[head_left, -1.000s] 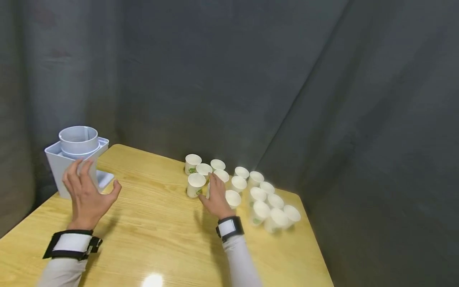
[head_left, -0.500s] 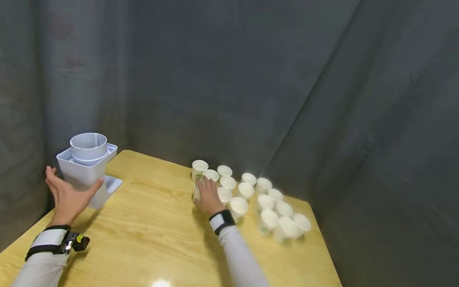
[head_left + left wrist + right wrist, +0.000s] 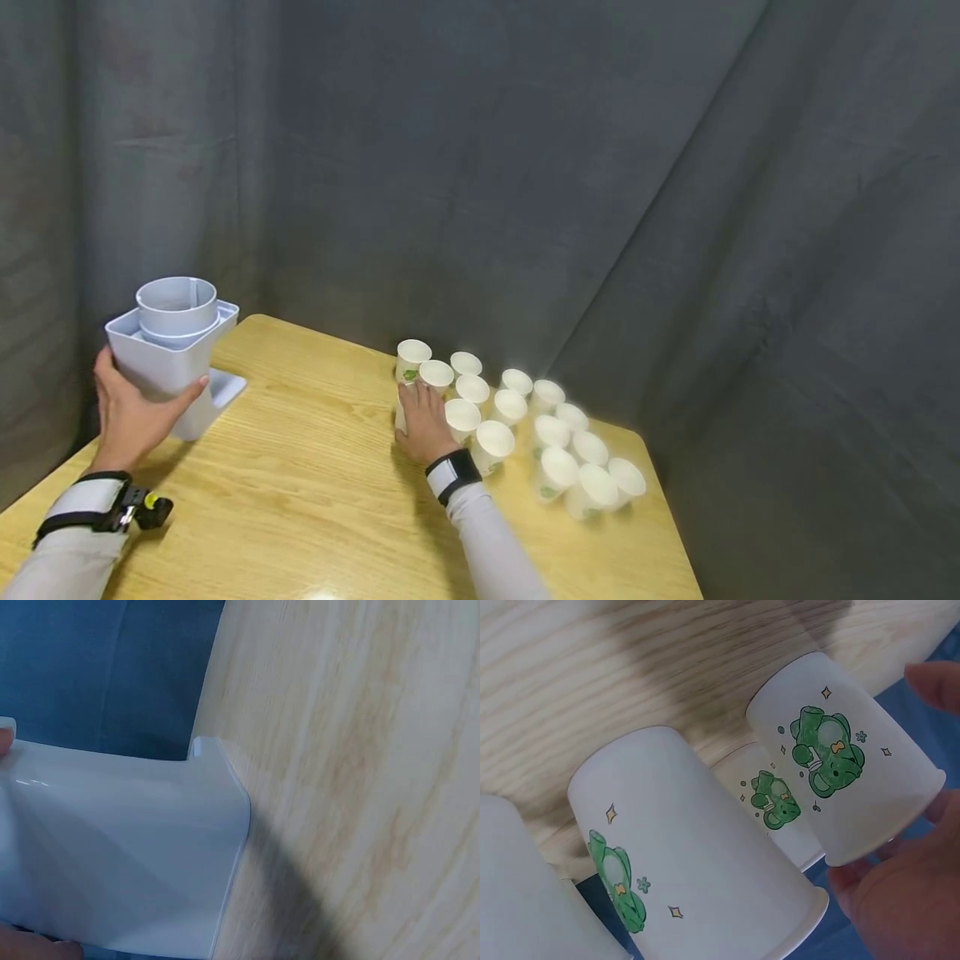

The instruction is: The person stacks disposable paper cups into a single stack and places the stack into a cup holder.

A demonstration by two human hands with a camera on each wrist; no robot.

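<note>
My left hand (image 3: pixel 138 425) holds a light grey plastic holder (image 3: pixel 161 367) at the table's left side, thumb on its right, fingers round its left. It has a square flared body, a round tube on top and a foot. In the left wrist view, fingertips show at both edges of its smooth wall (image 3: pixel 120 840). My right hand (image 3: pixel 423 425) is over the leftmost front paper cup (image 3: pixel 402 412), largely hiding it. In the right wrist view, fingers lie right at the rim of this cup (image 3: pixel 870 787), printed with a green bear; the thumb stands apart from it.
Several upright white paper cups (image 3: pixel 492 442) stand close together right of my right hand. A further group (image 3: pixel 592 492) is near the table's right edge. Dark grey curtains (image 3: pixel 465 167) hang behind the wooden table (image 3: pixel 315 467).
My left hand has moved left and down from in front of the holder and now grips its sides. The right hand has moved left from among the cups to the leftmost front cup.
</note>
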